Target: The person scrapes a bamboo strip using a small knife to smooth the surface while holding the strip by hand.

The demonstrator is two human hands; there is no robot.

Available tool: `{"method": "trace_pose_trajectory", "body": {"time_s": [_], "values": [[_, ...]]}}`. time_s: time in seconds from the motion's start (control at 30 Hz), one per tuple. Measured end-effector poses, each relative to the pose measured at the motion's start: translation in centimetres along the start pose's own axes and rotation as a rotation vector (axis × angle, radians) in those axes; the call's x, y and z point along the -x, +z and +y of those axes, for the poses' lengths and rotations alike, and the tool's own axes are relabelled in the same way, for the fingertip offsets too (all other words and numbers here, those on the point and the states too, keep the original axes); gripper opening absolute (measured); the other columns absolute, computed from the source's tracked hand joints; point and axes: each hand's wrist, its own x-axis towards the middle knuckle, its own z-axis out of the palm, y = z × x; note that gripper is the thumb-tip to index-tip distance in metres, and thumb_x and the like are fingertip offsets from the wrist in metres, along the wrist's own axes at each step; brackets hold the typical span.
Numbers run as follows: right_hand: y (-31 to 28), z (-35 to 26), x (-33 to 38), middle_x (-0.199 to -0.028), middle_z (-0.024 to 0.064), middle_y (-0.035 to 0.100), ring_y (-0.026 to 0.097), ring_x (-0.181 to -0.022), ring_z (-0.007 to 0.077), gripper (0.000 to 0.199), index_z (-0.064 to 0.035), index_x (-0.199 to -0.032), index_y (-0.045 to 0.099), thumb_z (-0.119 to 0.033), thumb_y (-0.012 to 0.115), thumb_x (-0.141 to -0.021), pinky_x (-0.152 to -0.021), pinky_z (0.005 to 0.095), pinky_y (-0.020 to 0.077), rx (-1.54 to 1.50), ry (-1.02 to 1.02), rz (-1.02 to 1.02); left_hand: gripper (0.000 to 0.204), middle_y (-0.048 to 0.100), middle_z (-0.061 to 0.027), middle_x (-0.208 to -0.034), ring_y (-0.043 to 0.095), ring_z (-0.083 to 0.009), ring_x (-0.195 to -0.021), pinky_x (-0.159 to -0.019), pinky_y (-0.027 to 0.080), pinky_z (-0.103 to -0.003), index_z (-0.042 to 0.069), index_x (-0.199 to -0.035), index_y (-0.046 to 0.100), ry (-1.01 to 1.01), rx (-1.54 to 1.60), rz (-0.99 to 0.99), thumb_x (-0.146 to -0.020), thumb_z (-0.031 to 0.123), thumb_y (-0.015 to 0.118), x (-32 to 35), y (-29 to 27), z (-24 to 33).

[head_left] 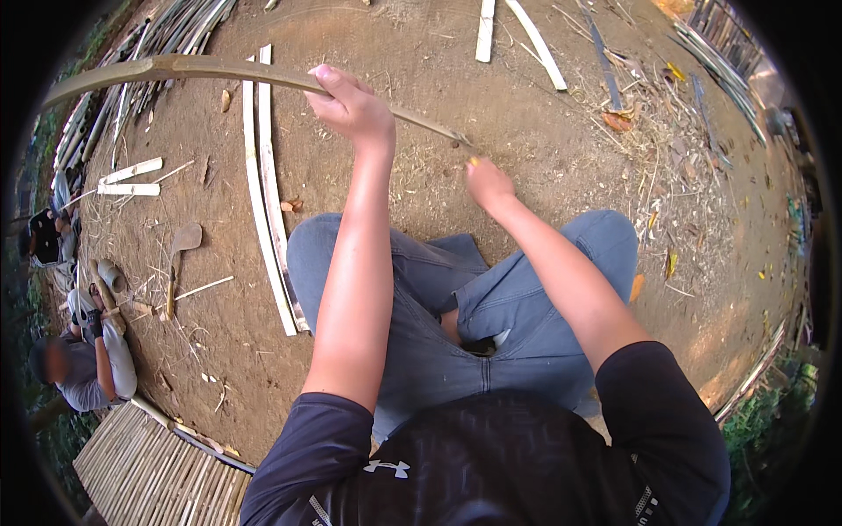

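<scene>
A long brown bamboo strip runs from the far left edge toward the middle, bending in the wide view. My left hand is closed round it, thumb on top. The strip's right end reaches just beyond my right hand, which is a closed fist slightly blurred by motion. A small yellow bit shows at the top of that fist, but what it holds is too small to name. Both hands are out in front of my crossed legs, above the dirt ground.
Two long pale split bamboo pieces lie left of my knee. Further left are a flat-bladed tool, short pale slats and a seated person. Bamboo stacks, a slatted platform and shavings lie around.
</scene>
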Motion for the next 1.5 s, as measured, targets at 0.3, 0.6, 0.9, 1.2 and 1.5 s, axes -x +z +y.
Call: {"method": "trace_pose_trajectory", "body": {"time_s": [0.3, 0.6, 0.9, 1.2, 1.5], "values": [[1.6, 2.0, -1.9, -0.096, 0.0227, 0.071, 0.071, -0.091, 0.0372, 0.039, 0.0, -0.113, 0.052, -0.036, 0.04, -0.104, -0.077, 0.0474, 0.0563, 0.002, 0.007, 0.153, 0.034, 0.037, 0.0035, -0.06, 0.034, -0.0053, -0.047, -0.042, 0.031, -0.023, 0.012, -0.08, 0.037, 0.016, -0.035, -0.032, -0.108, 0.03, 0.034, 0.4, 0.2, -0.8], [-0.5, 0.3, -1.1, -0.092, 0.0253, 0.07, 0.069, -0.089, 0.0421, 0.043, 0.0003, -0.112, 0.055, -0.04, 0.041, -0.103, -0.077, 0.0529, 0.0548, -0.013, -0.075, 0.107, 0.034, 0.036, 0.0041, -0.059, 0.034, -0.0056, -0.046, -0.042, 0.031, -0.023, 0.011, -0.081, 0.037, 0.001, -0.005, -0.025, -0.108, 0.031, 0.034, 0.3, 0.3, 0.2], [-3.1, -3.0, 2.0, -0.103, 0.0272, 0.068, 0.068, -0.101, 0.0394, 0.043, 0.0005, -0.116, 0.053, -0.039, 0.041, -0.103, -0.087, 0.0525, 0.0515, -0.011, -0.021, 0.074, 0.033, 0.035, 0.0023, -0.06, 0.034, -0.0065, -0.046, -0.041, 0.029, -0.024, 0.011, -0.08, 0.034, 0.037, -0.028, 0.004, -0.107, 0.028, 0.036, 0.0, -0.1, -0.1], [-2.5, -3.4, 2.3, -0.114, 0.0297, 0.065, 0.066, -0.106, 0.0388, 0.044, 0.0024, -0.114, 0.058, -0.037, 0.043, -0.103, -0.089, 0.0479, 0.0526, 0.029, -0.053, 0.087, 0.033, 0.036, 0.0028, -0.06, 0.036, -0.006, -0.046, -0.041, 0.031, -0.024, 0.011, -0.08, 0.035, 0.092, -0.107, 0.053, -0.107, 0.029, 0.037, -0.6, -1.4, -0.9], [-2.8, 4.3, -5.1, -0.092, 0.0168, 0.068, 0.065, -0.058, 0.0289, 0.046, 0.002, -0.109, 0.054, -0.042, 0.04, -0.104, -0.051, 0.0426, 0.0516, -0.383, 0.082, -0.445, 0.031, 0.037, 0.0026, -0.059, 0.038, -0.0066, -0.046, -0.041, 0.033, -0.024, 0.01, -0.083, 0.038, 0.063, -0.12, 0.063, -0.107, 0.03, 0.037, -0.2, -1.3, -1.4]]}}
